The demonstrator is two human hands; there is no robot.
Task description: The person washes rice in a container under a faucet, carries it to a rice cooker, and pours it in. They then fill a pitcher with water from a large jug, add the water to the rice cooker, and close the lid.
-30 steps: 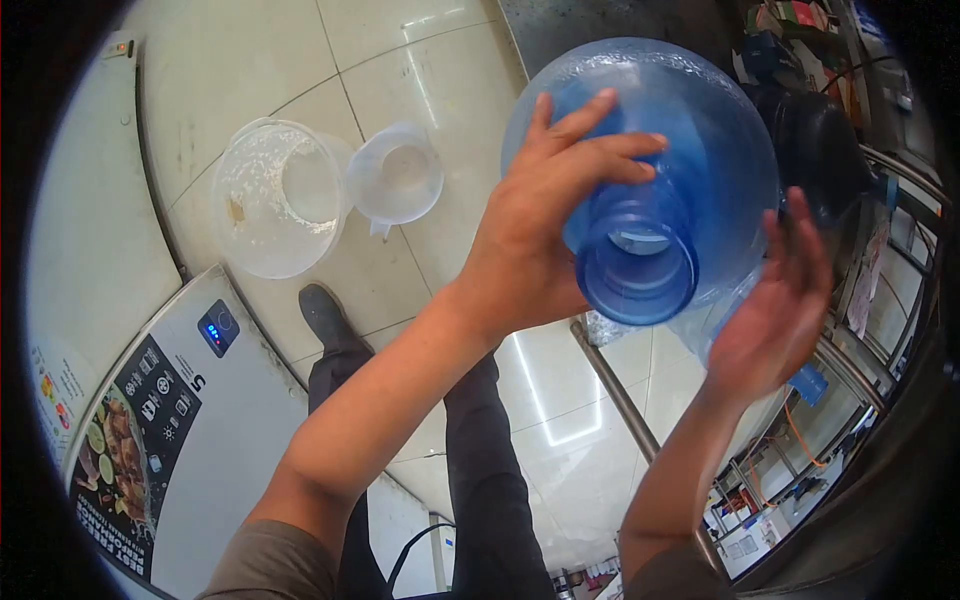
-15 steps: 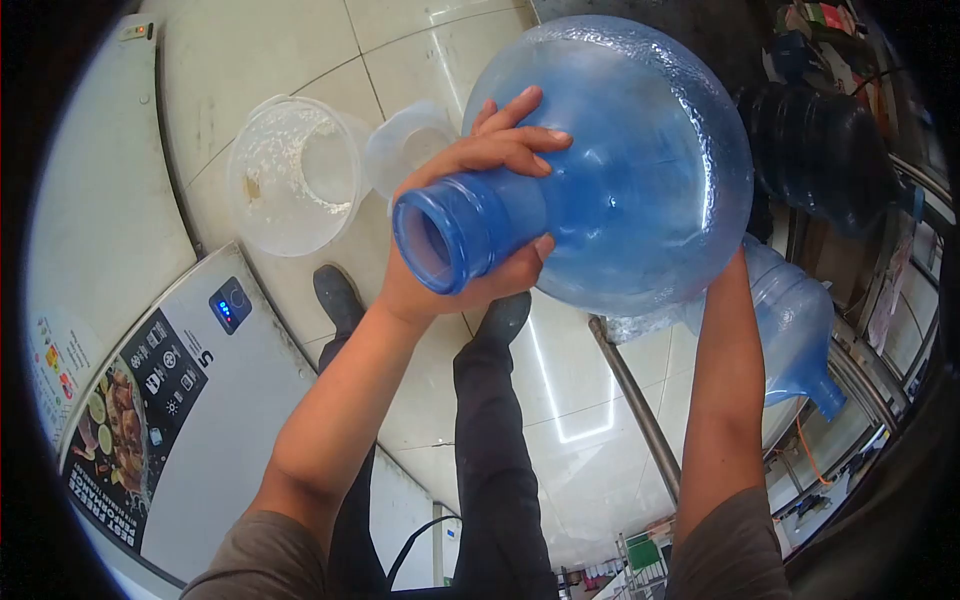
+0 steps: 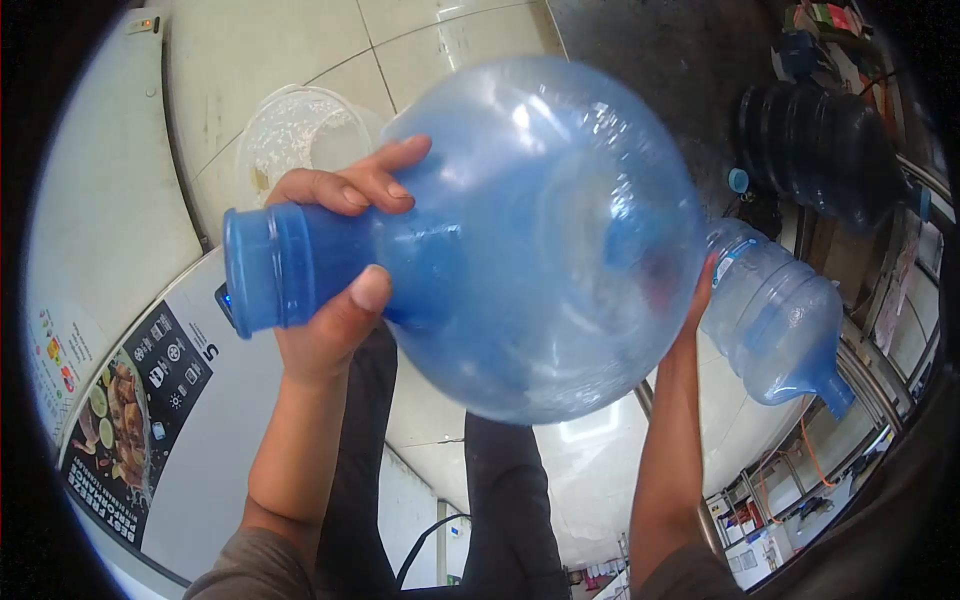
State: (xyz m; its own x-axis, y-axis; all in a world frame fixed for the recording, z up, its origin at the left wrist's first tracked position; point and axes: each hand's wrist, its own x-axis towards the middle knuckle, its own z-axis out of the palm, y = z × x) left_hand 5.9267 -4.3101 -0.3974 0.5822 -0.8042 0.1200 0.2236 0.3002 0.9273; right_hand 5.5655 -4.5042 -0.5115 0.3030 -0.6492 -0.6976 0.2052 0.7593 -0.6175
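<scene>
One translucent tub (image 3: 298, 125) stood on the floor (image 3: 250, 45) beyond our left hand (image 3: 325, 335), which was curled around the neck of a blue jug (image 3: 540, 240) held sideways midair. At its base we had our right hand (image 3: 696, 302), too hidden to tell how far open, just left of a paler jug (image 3: 780, 320).

white appliance (image 3: 210, 455) with food picture (image 3: 118, 430) | clear bucket (image 3: 308, 125) on tiled floor (image 3: 270, 45) | blue cap (image 3: 738, 180) near dark jug (image 3: 815, 150)
</scene>
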